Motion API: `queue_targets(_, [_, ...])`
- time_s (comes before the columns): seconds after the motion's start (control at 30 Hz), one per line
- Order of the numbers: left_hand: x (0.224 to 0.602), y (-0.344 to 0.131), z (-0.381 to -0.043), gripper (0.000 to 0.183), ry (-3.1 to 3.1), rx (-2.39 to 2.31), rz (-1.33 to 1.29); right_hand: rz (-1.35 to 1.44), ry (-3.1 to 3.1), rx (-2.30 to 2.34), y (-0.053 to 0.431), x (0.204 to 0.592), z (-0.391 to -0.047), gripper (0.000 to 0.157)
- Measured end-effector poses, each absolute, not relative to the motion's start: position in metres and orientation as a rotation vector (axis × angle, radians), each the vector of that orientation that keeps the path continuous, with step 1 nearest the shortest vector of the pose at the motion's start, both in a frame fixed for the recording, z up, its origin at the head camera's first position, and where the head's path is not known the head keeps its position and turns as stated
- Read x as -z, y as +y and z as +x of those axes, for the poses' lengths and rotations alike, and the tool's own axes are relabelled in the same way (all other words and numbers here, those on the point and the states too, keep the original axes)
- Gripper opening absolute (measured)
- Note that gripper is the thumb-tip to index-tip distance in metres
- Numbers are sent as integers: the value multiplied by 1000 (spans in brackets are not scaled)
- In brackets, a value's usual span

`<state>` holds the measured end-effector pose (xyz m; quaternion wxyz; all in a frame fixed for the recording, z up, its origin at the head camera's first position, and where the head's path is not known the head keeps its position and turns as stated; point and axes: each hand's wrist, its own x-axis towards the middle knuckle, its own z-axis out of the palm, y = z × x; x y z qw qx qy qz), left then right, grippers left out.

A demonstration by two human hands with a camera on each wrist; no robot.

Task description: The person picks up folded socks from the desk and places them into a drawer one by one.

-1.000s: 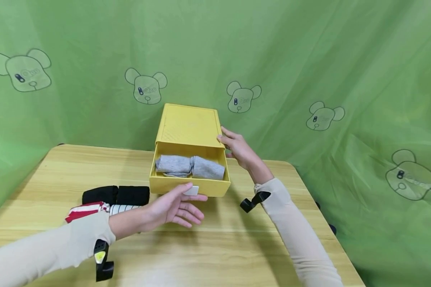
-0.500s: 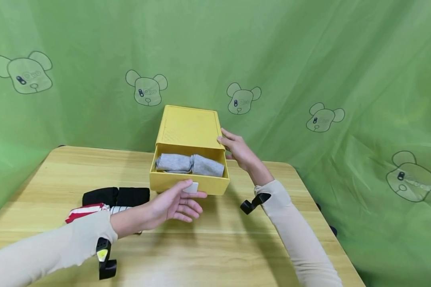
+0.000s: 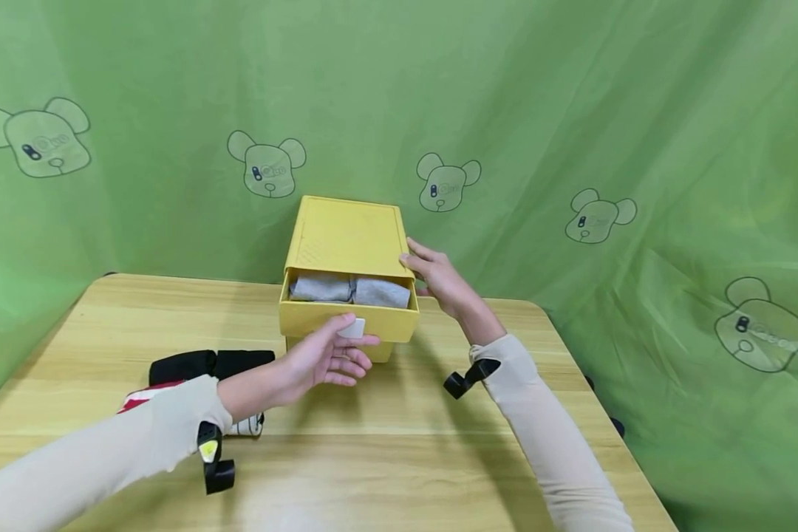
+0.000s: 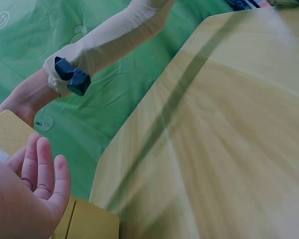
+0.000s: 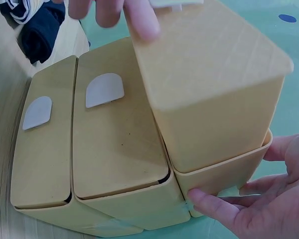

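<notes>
We see a yellow drawer unit (image 3: 349, 233) with three stacked drawers, the top drawer (image 3: 304, 319) partly out; inside it lies a grey cloth bundle (image 3: 322, 287) in two rolled parts, its rear hidden beneath the unit's top panel. At the unit's front, the left hand (image 3: 324, 358) touches the drawer beside its white tab (image 3: 355, 329), fingers relaxed and loosely bent. The right hand (image 3: 442, 284) rests against the unit's right side, fingers extended. To the unit's left, the left forearm partly covers a black roll (image 3: 246, 360), a red-and-white cloth (image 3: 136, 397) and a white striped roll (image 3: 249, 425), whose full outlines we cannot trace. The left wrist view cuts off most of the unit. Beneath the unit we note a wood-grained tabletop (image 3: 399, 473); behind it, a green curtain (image 3: 519, 89) printed with bear heads.
</notes>
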<state>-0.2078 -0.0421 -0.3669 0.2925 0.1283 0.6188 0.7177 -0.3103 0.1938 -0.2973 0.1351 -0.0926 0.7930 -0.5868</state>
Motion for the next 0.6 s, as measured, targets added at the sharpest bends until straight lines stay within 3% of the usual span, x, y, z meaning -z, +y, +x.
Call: queue_targets(0.6, [364,-42,-258,74,1672,-1911,362,-259,2283,1722,194,297,-309,65])
